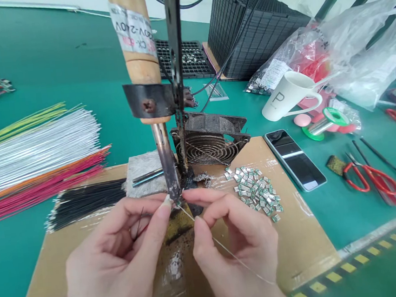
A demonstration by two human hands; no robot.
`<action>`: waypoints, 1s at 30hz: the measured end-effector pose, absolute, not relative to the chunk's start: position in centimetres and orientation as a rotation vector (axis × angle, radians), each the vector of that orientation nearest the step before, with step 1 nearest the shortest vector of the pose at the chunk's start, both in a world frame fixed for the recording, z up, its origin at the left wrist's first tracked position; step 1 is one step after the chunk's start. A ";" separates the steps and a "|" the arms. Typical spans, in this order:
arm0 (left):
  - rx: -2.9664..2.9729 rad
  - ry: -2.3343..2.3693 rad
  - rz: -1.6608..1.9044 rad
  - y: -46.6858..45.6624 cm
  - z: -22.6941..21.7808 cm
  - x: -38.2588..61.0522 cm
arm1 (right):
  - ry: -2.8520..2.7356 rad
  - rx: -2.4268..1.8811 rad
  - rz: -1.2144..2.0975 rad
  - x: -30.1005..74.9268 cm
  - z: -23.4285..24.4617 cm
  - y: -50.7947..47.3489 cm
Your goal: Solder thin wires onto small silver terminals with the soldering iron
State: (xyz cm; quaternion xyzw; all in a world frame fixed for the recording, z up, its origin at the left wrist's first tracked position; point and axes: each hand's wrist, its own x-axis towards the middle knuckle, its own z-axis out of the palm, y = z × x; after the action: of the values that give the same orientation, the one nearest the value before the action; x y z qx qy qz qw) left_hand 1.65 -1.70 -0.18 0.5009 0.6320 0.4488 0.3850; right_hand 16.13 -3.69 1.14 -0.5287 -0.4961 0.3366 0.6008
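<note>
My left hand [124,258] is closed in a pinch right at the tip of a soldering iron [165,156]. What sits between its thumb and forefinger is too small to make out; a bit of thin black wire [139,225] shows by its curled fingers. My right hand [233,243] pinches a thin whitish wire [229,252] that runs from the iron's tip down across the palm side to the lower right. The iron has a wooden handle and hangs tip down in a black metal stand [177,76]. Below the tip lies a dirty yellow sponge [178,225].
Small metal connectors [256,192] lie heaped on the cardboard [304,236]. Black wires [91,198], red wires [48,188] and white wires [44,147] are at left. Behind stands a fan [211,142]; rightward are a phone [295,160], mug [289,95], solder spool [325,124] and red-handled scissors [379,180].
</note>
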 end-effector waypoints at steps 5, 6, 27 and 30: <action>1.264 1.614 1.142 -1.4 -0.1 2.0 | -1.150 -1.237 0.789 16.2 1.2 -3.8; 1.266 1.615 1.152 -1.3 0.0 2.2 | -1.151 -1.239 0.788 16.2 1.2 -3.8; 1.284 1.623 1.059 -1.2 0.4 2.4 | -1.169 -1.373 0.729 16.9 0.7 -4.0; 1.277 1.628 1.032 -1.5 -0.4 1.6 | -1.293 -1.632 0.519 18.3 0.4 -4.2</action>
State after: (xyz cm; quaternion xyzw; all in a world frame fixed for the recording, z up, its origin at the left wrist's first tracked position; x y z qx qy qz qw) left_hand 1.60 -1.54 -0.35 0.5054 0.6443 0.4086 0.4031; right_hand 18.27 -4.22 0.38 -0.6682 -0.5294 0.2123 0.4777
